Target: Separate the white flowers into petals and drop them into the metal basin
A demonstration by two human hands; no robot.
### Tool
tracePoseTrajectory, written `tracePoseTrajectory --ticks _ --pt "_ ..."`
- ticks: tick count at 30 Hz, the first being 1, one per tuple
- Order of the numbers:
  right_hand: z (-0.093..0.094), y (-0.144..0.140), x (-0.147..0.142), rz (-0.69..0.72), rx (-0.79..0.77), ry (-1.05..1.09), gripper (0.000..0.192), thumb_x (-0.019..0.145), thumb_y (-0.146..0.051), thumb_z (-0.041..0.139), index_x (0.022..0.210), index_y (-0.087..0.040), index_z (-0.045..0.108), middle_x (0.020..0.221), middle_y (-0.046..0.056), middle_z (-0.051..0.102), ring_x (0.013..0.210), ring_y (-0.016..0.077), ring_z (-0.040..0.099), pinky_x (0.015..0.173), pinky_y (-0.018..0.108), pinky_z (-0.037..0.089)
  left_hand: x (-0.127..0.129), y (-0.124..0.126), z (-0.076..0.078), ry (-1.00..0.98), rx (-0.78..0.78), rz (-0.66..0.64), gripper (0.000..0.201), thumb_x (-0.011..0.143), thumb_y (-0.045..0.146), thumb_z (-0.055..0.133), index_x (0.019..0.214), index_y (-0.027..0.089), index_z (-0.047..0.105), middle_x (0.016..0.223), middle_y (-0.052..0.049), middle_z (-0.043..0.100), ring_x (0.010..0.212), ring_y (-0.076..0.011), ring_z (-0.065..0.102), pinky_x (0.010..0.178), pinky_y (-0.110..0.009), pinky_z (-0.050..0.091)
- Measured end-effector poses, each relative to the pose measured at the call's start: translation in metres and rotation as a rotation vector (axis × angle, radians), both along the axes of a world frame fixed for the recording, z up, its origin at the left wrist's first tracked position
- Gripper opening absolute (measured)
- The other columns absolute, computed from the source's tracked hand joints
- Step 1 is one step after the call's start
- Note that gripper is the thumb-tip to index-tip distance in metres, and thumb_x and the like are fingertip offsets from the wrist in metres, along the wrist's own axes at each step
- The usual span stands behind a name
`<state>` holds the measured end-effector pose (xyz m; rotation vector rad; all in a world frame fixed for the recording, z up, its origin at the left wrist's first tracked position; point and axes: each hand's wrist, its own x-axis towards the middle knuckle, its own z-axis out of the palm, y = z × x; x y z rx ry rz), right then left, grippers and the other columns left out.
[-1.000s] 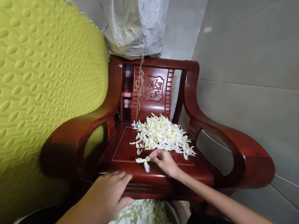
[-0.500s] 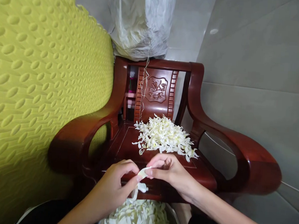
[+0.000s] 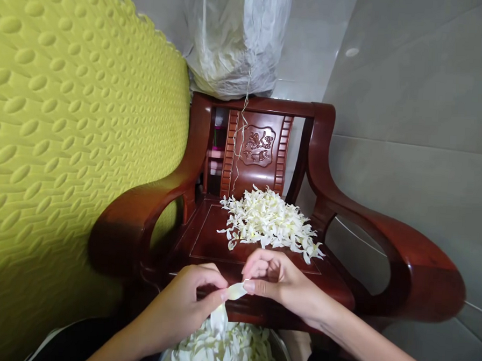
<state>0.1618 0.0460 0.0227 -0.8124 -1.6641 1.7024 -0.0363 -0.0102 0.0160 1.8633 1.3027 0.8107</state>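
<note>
Between my two hands a white flower petal (image 3: 236,291) is stretched out, pale and slightly yellow-green. My left hand (image 3: 198,294) pinches its near end between thumb and forefinger. At the other end my right hand (image 3: 274,276) grips it with thumb and fingertips. Another white petal (image 3: 219,318) hangs below my left fingertips; whether it joins the first I cannot tell. Beneath the hands a metal bowl (image 3: 287,355) holds many white petals (image 3: 232,352). Beyond them a heap of white petals (image 3: 269,217) lies on the seat of a dark red wooden chair (image 3: 206,232).
Broad armrests curve in on both sides, the left armrest (image 3: 130,212) and the right armrest (image 3: 418,265). A yellow dimpled foam mat (image 3: 74,118) stands at the left. A translucent plastic bag (image 3: 236,40) with a dangling string (image 3: 242,132) rests above the chair back (image 3: 259,149). Grey tiled wall (image 3: 423,93) is on the right.
The view has shifted slightly, so the chair sits a little further right. Both hands stay pinched on the petal, and the hanging petal now points more straight down.
</note>
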Motion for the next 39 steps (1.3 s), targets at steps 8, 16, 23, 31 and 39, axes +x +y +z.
tracePoseTrajectory --ticks 8,16,23,31,39 --pt "0.008 -0.007 0.005 0.07 0.005 -0.006 0.04 0.061 -0.03 0.082 0.065 -0.017 0.044 0.063 -0.002 0.06 0.059 0.01 0.052 0.058 0.023 0.039 0.006 -0.005 0.002 -0.185 0.041 -0.052 0.019 0.082 0.023 0.054 0.069 0.015 0.065 0.073 -0.001 0.059 0.067 -0.0122 0.054 0.061 -0.022 0.04" --pt "0.013 -0.019 0.004 0.002 0.171 -0.052 0.051 0.069 -0.034 0.076 0.061 -0.021 0.027 0.059 -0.006 0.046 0.056 0.0081 0.035 0.052 0.022 0.028 0.011 -0.011 0.002 -0.165 0.026 -0.035 0.02 0.082 0.024 0.055 0.067 0.015 0.064 0.071 -0.001 0.058 0.066 -0.0122 0.055 0.059 -0.02 0.041" --pt "0.003 -0.013 0.002 -0.106 0.269 -0.072 0.035 0.072 -0.032 0.074 0.068 -0.019 0.042 0.063 -0.005 0.046 0.061 0.0099 0.043 0.058 0.023 0.035 0.012 -0.002 -0.008 -0.195 0.004 0.036 0.023 0.083 0.029 0.055 0.068 0.014 0.064 0.069 -0.001 0.057 0.065 -0.013 0.054 0.059 -0.022 0.042" --pt "-0.01 -0.014 -0.01 0.117 0.11 -0.034 0.03 0.077 -0.039 0.068 0.092 -0.014 0.059 0.073 -0.001 0.053 0.066 0.011 0.047 0.062 0.025 0.039 0.009 0.002 -0.002 -0.472 -0.115 0.113 0.023 0.082 0.035 0.058 0.083 0.014 0.069 0.089 -0.004 0.056 0.079 -0.0156 0.055 0.068 -0.025 0.045" --pt "-0.007 -0.016 -0.019 -0.105 0.318 -0.254 0.011 0.081 -0.02 0.057 0.071 -0.016 0.058 0.066 -0.001 0.056 0.062 0.0112 0.048 0.059 0.023 0.038 0.007 -0.007 -0.006 -0.264 0.076 0.287 0.027 0.087 0.043 0.05 0.096 0.019 0.059 0.086 -0.003 0.062 0.084 -0.0184 0.058 0.078 -0.029 0.046"
